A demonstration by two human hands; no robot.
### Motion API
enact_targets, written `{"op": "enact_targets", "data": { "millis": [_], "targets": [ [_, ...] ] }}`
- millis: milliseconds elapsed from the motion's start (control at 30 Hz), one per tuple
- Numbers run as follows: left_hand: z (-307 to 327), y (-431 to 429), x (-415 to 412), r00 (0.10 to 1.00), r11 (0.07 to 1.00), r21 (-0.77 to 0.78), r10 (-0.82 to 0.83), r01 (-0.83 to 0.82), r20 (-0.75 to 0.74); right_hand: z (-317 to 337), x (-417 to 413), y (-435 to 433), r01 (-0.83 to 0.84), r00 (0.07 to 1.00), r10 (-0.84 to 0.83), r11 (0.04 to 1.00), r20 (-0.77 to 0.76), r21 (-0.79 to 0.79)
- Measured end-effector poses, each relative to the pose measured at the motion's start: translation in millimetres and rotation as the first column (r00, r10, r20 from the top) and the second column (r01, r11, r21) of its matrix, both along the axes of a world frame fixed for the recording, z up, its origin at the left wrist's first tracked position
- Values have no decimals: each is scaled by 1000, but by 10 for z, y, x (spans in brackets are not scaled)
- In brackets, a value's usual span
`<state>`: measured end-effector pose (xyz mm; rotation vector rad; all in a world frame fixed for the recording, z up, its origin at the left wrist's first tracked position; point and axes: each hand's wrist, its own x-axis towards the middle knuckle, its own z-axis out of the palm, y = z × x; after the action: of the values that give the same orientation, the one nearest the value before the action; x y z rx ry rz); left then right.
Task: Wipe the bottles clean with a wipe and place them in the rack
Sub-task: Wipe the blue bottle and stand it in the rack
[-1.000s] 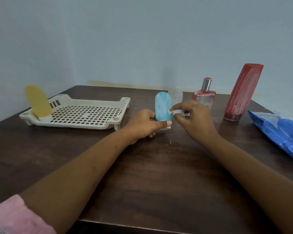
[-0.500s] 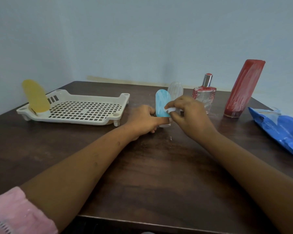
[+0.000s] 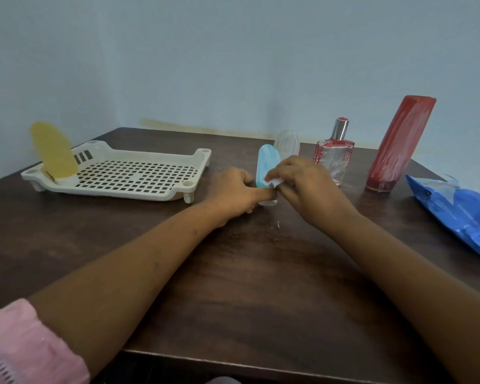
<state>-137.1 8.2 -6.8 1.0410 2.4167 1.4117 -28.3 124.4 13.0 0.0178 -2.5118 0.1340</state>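
Your left hand (image 3: 233, 194) clamps the base of the blue bottle (image 3: 266, 167), upright on the table (image 3: 261, 273) right of the rack (image 3: 117, 176). Your right hand (image 3: 308, 189) pinches a small white wipe (image 3: 272, 183) against its lower face. Keep the base braced, work the wipe over every side up to the rounded top, and avoid nudging the clear bottle (image 3: 288, 141) just behind. The yellow bottle (image 3: 53, 152) already stands racked.

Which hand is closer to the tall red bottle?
The right hand. It is wiping the blue bottle, with the tall red bottle off to its right. The left hand is farther away, left of the blue bottle.
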Motion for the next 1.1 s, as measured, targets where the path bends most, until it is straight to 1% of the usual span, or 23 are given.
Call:
{"op": "enact_targets", "data": {
  "millis": [100, 233, 400, 567, 633, 733, 800, 967, 1033, 1100],
  "targets": [
    [1, 4, 6, 1000, 1000, -3, 10, -10, -8, 26, 13, 43, 35, 999, -36, 999, 22, 24],
    [8, -3, 4, 1000, 1000, -16, -5, 5, 5, 23, -43, 25, 65, 998, -65, 997, -2, 43],
    [-5, 12, 11, 1000, 1000, -12, -2, 2, 0, 20, -33, -3, 62, 996, -69, 992, 57, 112],
    [-7, 24, 5, 1000, 1000, -7, 1, -1, 8, 48, -39, 24, 100, 994, -103, 993, 32, 69],
    [-18, 31, 5, 1000, 1000, 1, 3, -4, 16, 58, -66, -31, 90, 996, -91, 994, 17, 62],
    [-37, 33, -4, 1000, 1000, 29, -2, 2, 26, 55, -57, -138, 11, 998, -20, 991, 63, 133],
    [-45, 35, -13, 1000, 1000, 28, -11, 11, 25, 59, -40, -142, 12, 996, -27, 985, 87, 171],
    [-50, 60, -5, 1000, 1000, 14, -5, 4, 20, 66, -76, -55, 100, 994, -106, 981, 27, 169],
    [-45, 54, 3, 1000, 1000, 23, -4, 4, 19, 52, -113, -71, 85, 996, -89, 976, 11, 200],
    [-40, 45, 7, 1000, 999, 44, -13, 11, 27, 30, -126, -105, 38, 998, -47, 967, 31, 252]
  ]
}}
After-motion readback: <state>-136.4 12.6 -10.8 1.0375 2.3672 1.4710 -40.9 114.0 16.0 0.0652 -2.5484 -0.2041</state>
